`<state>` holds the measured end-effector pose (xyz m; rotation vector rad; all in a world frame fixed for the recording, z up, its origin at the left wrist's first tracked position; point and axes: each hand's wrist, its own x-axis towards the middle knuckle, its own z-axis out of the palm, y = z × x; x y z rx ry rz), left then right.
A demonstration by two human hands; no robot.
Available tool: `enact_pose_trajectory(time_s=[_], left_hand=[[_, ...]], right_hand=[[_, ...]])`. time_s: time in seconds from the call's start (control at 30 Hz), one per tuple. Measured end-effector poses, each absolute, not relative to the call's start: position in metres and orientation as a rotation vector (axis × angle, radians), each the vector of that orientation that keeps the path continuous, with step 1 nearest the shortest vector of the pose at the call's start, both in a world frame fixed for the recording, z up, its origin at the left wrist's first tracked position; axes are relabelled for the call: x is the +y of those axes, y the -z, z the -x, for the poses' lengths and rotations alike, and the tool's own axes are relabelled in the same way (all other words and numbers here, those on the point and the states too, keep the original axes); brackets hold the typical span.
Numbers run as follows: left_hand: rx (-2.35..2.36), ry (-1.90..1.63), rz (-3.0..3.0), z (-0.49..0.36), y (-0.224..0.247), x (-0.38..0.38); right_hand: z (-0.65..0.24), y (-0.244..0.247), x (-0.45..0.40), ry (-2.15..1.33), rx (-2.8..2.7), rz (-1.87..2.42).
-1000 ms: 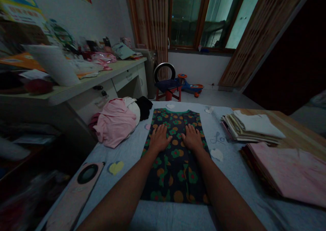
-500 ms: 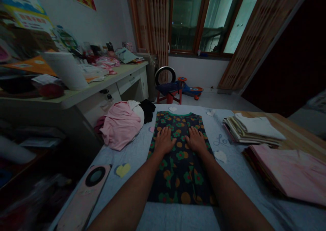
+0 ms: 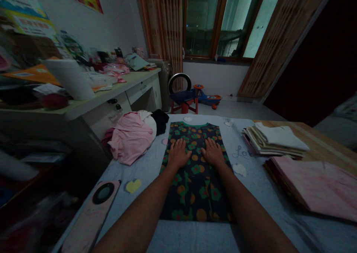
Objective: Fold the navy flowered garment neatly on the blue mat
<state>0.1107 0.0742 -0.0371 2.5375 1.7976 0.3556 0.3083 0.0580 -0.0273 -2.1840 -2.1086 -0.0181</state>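
Observation:
A dark garment [image 3: 195, 175] with green flowers and orange dots lies flat on the blue cloth, its green-trimmed neckline at the far end. Its sides look folded in to a rectangle. My left hand [image 3: 178, 154] rests palm down on its upper left part, fingers stretched. On the upper right part my right hand [image 3: 213, 152] also lies flat, fingers a little apart. Neither hand grips anything. My forearms cover parts of the garment's left and right edges.
A crumpled pile of clothes [image 3: 132, 136] sits at the left. Folded clothes stand at the right, a white-topped stack [image 3: 279, 139] and a pink-topped stack [image 3: 318, 186]. A pink phone [image 3: 90, 216] lies near left on the blue cloth [image 3: 122, 216]. A cluttered desk [image 3: 111, 97] is beyond.
The view has shifted very slightly. Both hands stay flat on the garment in nearly the same places, and the garment looks unchanged.

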Motion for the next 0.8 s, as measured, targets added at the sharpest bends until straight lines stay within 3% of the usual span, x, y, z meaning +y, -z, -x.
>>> enact_pose_trajectory(time_s=[0.47,0.8], left_hand=[[1.803,-0.314,-2.518,-0.110,0.036,0.076],[1.796,-0.356,-2.527,-0.108,0.037,0.075]], right_hand=[[-0.307,0.026,0.058,-0.003,-2.094,2.188],[-0.336,-0.020,0.114,-0.260,-2.215,2.221]])
